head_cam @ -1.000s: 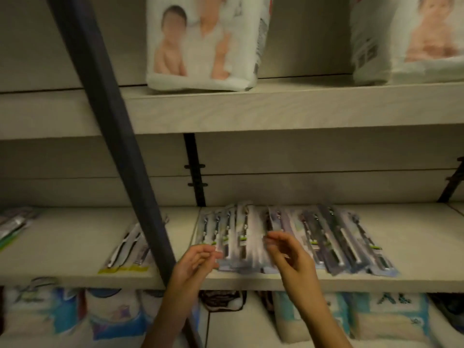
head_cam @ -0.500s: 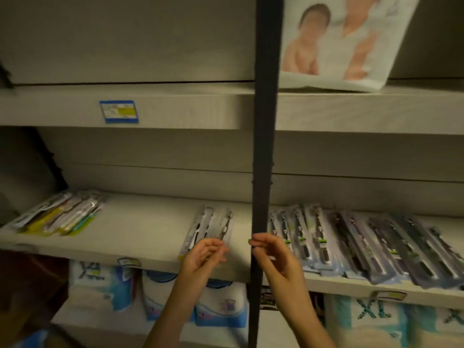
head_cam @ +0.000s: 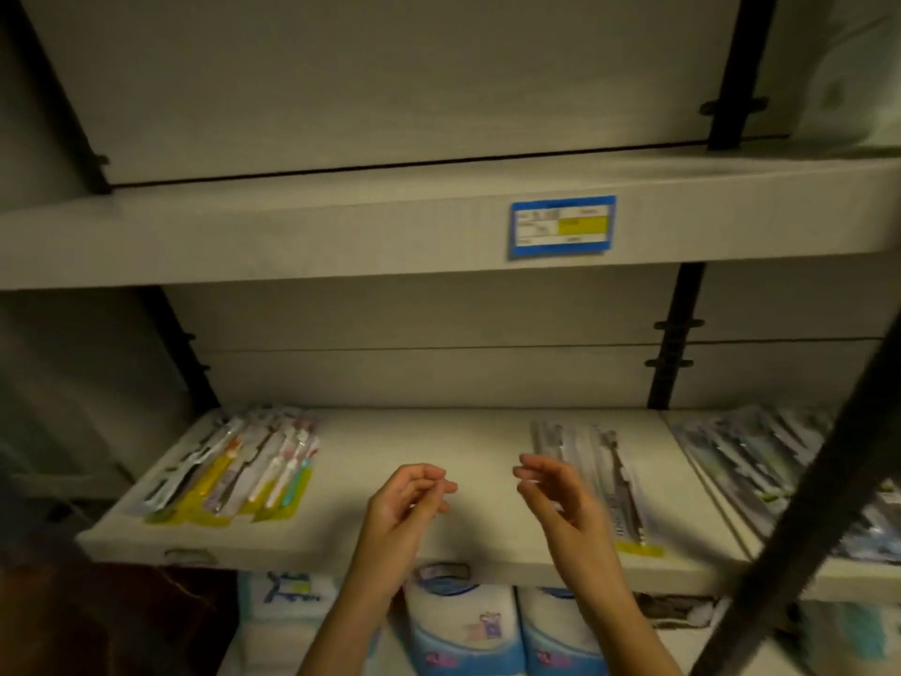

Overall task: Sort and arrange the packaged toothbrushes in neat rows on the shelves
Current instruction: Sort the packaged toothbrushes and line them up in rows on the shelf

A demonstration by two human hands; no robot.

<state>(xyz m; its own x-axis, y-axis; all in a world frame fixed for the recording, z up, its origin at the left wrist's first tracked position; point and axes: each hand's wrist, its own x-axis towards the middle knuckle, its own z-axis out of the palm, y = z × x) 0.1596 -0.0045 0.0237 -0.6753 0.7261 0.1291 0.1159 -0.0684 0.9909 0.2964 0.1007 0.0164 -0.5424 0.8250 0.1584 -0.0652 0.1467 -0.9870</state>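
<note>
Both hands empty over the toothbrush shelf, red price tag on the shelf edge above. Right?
Not quite: the head view shows the price tag is blue with yellow, not red. The left hand and right hand are empty over the shelf.

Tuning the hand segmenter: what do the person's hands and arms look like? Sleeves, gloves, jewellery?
Left hand and right hand are bare: no gloves, rings or watch visible. Both forearms are bare to the frame's bottom edge; no sleeve shows.

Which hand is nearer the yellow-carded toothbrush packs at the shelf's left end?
Left. The left hand is right of the packs; the right hand is farther right, by the grey pack.
</note>
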